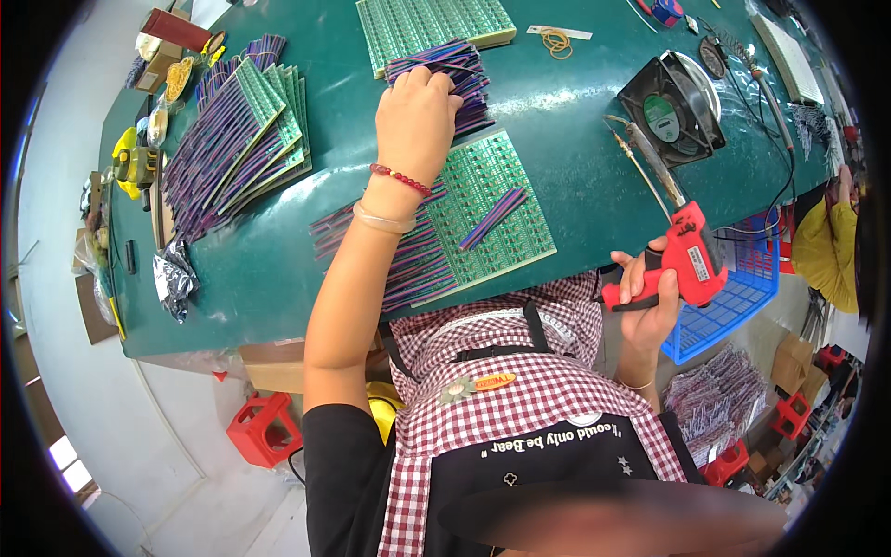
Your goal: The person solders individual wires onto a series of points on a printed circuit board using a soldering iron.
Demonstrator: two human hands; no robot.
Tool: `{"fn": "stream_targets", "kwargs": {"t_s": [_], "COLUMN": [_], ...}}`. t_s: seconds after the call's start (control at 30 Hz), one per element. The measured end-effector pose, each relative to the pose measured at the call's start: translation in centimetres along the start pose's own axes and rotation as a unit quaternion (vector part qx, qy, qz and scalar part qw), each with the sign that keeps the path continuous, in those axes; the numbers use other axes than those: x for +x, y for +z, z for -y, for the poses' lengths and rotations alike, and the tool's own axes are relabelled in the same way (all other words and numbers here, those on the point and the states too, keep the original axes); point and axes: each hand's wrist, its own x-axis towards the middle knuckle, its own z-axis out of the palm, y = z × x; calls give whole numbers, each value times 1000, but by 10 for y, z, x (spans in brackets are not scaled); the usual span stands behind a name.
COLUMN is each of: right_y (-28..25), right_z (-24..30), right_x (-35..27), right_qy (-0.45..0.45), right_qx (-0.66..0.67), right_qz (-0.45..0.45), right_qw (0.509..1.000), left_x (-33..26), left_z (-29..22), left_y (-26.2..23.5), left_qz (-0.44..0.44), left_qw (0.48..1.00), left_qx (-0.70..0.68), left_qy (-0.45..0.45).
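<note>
From where I sit, the green table (575, 153) fills most of my view, its near edge bending across in front of the person's apron. At the left of the table, a wide pile of wired boards (200, 153) takes up the room toward that side. The near board (510, 181) lies close to the near edge, with loose wires spread over its left part; I read a narrow strip of table between its near right corner and the edge. A stack of boards (436, 23) sits at the far side. The blue basket (738, 297) is below the near right edge, close to the right forearm. A black fan (664, 111) stands to the right, and a band of green surface between it and the near board gives sideways room.

The right hand (645, 302) is wrapped around the handle of a red soldering gun (691, 255) at the near edge, its tip pointing far and left, beside the fan; I cannot tell whether they touch. The left hand (418, 116) has its fingers curled together on a wire bundle (471, 88) between the stack and the near board; I cannot tell whether they clamp any strands. A small wire bunch (493, 218) lies on the near board.
</note>
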Motion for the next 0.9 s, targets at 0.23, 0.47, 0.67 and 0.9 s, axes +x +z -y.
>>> {"fn": "stream_targets", "kwargs": {"t_s": [0.23,0.47,0.67,0.9], "right_y": [5,6,5,4], "right_z": [0,-4,-3,-3], "right_x": [2,1,2,1], "right_qy": [-6,6,0,8], "right_qx": [-5,-17,-18,-27], "right_qz": [-1,-11,-6,-18], "right_qw": [1000,1000,1000,999], "left_x": [4,1,5,-16], "left_z": [3,5,4,-25], "left_y": [4,7,3,-28], "left_qz": [14,-13,18,45], "left_qw": [998,999,999,984], "left_qx": [26,22,-35,-168], "left_qy": [47,48,36,34]}}
